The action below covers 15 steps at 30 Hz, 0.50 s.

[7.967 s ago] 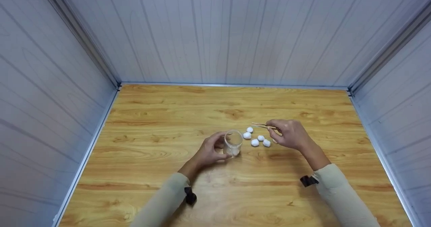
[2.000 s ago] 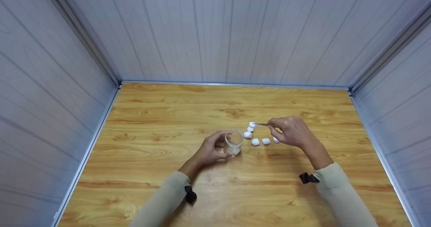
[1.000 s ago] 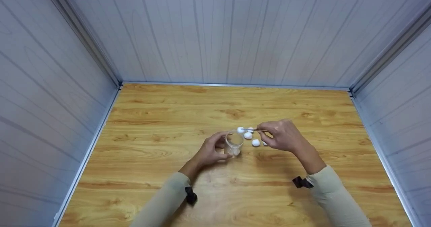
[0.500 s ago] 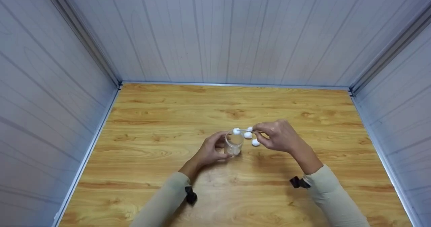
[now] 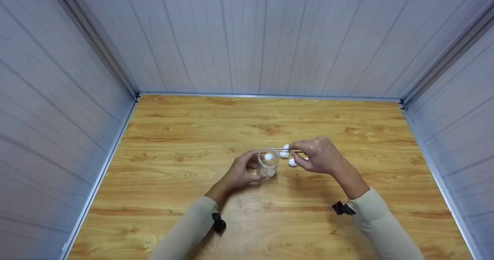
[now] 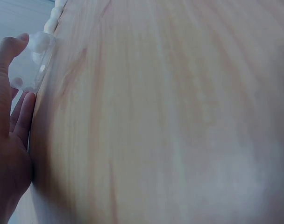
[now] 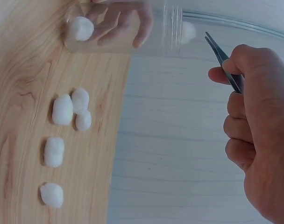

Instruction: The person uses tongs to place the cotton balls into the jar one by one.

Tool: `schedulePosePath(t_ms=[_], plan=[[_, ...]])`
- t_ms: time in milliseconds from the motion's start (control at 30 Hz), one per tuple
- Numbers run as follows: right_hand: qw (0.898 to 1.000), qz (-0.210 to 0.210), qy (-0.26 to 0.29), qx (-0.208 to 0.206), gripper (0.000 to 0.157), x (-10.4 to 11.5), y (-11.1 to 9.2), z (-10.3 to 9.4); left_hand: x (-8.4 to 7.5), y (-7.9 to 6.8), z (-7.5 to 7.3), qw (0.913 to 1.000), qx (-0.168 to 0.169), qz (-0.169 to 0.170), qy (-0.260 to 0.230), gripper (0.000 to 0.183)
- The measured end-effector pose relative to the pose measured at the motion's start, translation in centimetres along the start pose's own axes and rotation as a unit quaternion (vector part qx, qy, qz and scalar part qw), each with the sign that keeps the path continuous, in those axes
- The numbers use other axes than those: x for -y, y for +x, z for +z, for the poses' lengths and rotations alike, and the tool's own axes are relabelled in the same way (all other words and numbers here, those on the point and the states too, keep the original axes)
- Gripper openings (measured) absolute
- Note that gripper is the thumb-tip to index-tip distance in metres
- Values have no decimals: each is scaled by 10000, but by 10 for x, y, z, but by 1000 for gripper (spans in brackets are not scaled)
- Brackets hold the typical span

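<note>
Hands: the left hand (image 5: 238,172) curls round a clear jar (image 5: 267,170); the right hand (image 5: 318,156) pinches tweezers (image 7: 221,57), their tips a bit apart.
Jar: upright, open at the top, a fluffy white ball (image 7: 81,29) low inside.
Top ball (image 7: 188,33): at the jar's mouth, apart from the tweezers.
Loose balls (image 7: 62,109): I count five on the table (image 5: 216,121), three bunched, two alone.
Walls (image 5: 239,40): pale, with lines.

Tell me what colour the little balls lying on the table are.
The balls are plain white; the right wrist view shows them best.
</note>
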State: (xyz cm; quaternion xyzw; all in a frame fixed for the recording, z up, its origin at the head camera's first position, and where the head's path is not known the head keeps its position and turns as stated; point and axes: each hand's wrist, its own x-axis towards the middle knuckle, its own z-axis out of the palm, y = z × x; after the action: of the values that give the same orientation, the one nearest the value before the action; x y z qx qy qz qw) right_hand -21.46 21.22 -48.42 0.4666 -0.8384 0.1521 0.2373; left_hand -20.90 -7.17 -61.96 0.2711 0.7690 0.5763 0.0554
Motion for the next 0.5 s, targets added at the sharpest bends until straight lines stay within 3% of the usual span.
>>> schedulePosePath(t_ms=[500], plan=[[9999, 101, -65, -1, 13, 0, 0, -1, 1, 0, -1, 10000, 18, -28, 61, 77]])
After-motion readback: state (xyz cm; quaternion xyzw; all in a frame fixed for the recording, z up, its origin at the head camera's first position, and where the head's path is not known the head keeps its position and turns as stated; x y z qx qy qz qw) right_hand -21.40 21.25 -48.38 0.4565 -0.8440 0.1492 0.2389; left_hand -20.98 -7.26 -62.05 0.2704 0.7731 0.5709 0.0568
